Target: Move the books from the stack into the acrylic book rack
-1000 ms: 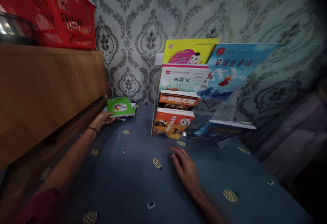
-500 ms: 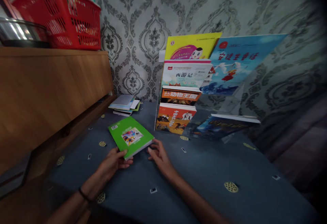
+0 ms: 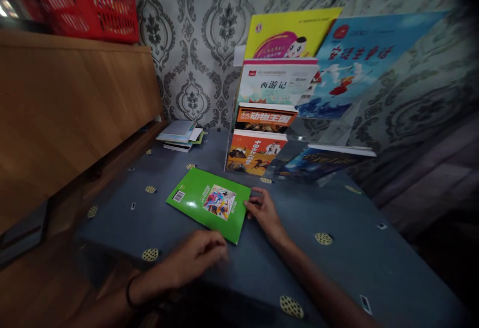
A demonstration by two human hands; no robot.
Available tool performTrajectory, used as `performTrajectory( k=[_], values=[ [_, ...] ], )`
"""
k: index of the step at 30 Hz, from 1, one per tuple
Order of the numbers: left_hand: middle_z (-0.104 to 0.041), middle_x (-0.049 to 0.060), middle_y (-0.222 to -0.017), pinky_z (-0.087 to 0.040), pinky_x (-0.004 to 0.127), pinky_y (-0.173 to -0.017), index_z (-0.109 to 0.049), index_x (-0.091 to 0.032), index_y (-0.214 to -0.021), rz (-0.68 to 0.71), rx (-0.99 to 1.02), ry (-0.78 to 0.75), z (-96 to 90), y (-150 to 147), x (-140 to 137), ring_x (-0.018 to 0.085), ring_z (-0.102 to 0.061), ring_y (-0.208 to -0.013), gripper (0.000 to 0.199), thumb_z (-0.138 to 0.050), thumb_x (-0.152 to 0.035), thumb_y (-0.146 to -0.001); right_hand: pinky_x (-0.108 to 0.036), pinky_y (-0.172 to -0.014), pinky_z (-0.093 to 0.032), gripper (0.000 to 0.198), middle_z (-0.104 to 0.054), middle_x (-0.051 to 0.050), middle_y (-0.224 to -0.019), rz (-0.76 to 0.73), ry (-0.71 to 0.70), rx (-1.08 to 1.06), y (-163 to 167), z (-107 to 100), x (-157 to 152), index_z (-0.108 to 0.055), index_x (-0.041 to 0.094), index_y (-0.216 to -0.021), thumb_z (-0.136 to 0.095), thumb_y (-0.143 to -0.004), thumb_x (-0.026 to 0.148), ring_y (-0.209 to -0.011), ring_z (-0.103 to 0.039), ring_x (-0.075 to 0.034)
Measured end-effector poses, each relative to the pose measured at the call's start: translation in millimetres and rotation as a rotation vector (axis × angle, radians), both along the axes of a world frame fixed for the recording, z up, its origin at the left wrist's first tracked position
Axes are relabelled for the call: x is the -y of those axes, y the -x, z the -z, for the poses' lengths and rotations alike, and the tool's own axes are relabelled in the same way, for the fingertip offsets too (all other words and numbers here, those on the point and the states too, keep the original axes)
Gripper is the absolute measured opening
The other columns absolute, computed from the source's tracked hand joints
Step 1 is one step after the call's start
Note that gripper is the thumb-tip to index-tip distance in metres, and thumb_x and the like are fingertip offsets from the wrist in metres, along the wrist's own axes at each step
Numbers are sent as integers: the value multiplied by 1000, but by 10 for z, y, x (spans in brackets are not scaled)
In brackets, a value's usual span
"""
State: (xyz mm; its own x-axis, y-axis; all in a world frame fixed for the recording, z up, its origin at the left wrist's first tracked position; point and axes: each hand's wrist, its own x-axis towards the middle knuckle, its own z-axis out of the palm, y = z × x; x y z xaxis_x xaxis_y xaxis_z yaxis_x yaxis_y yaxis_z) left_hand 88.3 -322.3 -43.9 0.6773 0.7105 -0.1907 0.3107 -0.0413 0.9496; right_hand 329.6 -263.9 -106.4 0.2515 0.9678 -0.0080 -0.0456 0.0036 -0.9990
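A green book (image 3: 194, 207) with a glossy cover, a barcode and a colourful square picture is tilted over the blue patterned table covering. My right hand (image 3: 264, 211) grips its right edge, thumb on the cover and fingers behind the edge. Just below the book's near edge is my left hand (image 3: 205, 254), with a dark band on the wrist. Its fingers look curled but are smeared by motion, and it seems apart from the book.
Behind stands a clear display rack holding several upright books, among them a yellow book (image 3: 288, 31), an orange book (image 3: 256, 153) and a dark blue book (image 3: 318, 161). A small stack of books (image 3: 177, 133) lies at back left. A wooden cabinet (image 3: 75, 108) bears a red basket (image 3: 112, 8).
The green book has turned and shifted right. My left hand has let go of it and moved toward me; my right hand has taken hold of its right edge. The view has tilted down.
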Motion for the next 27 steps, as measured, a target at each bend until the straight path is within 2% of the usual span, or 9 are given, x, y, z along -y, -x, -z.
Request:
performTrajectory(
  k=[2,3,6,9,12,15,18,21,27],
  values=[
    [-73,10,-103,-53,39,-93,-64,-18,-100,-85,-170,-511,-54,27,-250,23,-69,-99,30,-42,-38,-101,-23,-41,-44,66,-58,7,-76,-13,6,32,-39,17,21,-44,25,-113,-79,-61,46,-45,-52,-10],
    [-72,12,-115,-50,42,-100,-64,-18,-108,-126,-260,-678,-58,30,-412,25,-67,-109,30,-39,-34,-103,-23,-40,-44,67,-57,7,-77,-15,6,45,-41,25,28,-44,25,-114,-78,-61,46,-46,-52,-9],
    [-56,18,-146,-39,50,-115,-56,-15,-132,-119,-531,-897,26,22,-921,29,-51,-137,37,-47,-33,-101,-22,-40,-44,66,-56,7,-78,-16,-5,55,-19,47,35,-45,25,-115,-77,-62,47,-47,-53,-10],
    [-43,17,-159,-28,59,-120,-48,-17,-144,-123,-660,-899,198,44,-1326,31,-36,-149,47,-48,-34,-101,-21,-39,-43,63,-55,6,-77,-10,-15,36,1,60,46,-46,25,-113,-76,-62,47,-52,-55,-11],
    [-46,16,-157,-34,56,-117,-52,-19,-143,-209,-694,-827,397,106,-1627,31,-39,-148,45,-41,-35,-102,-20,-38,-42,56,-54,5,-76,-12,-8,41,12,82,46,-49,25,-110,-75,-66,48,-52,-55,-12],
    [-55,15,-149,-39,48,-115,-59,-18,-137,-249,-660,-915,547,147,-1828,30,-46,-141,45,-41,-37,-100,-21,-36,-40,58,-52,5,-78,5,5,67,4,123,-2,-49,24,-112,-73,-67,53,-49,-51,-10],
    [-65,13,-134,-44,46,-109,-65,-19,-130,-261,-614,-1038,563,141,-1809,29,-56,-128,45,-41,-40,-98,-21,-37,-38,60,-51,7,-75,33,10,111,-57,148,-59,-49,25,-110,-74,-66,56,-49,-50,-11],
    [-69,14,-125,-49,47,-101,-68,-19,-127,-238,-698,-1020,491,107,-1604,31,-61,-117,48,-41,-45,-98,-22,-46,-40,53,-50,7,-70,64,-10,168,-167,128,-70,-51,26,-104,-76,-66,53,-56,-52,-13],
    [-69,16,-131,-43,57,-108,-65,-21,-136,-192,-797,-1056,612,-38,-1401,35,-60,-126,48,-44,-42,-98,-28,-60,-43,46,-52,6,-71,19,-27,329,-334,93,-12,-53,24,-109,-71,-71,43,-66,-55,-17]
  ],
)
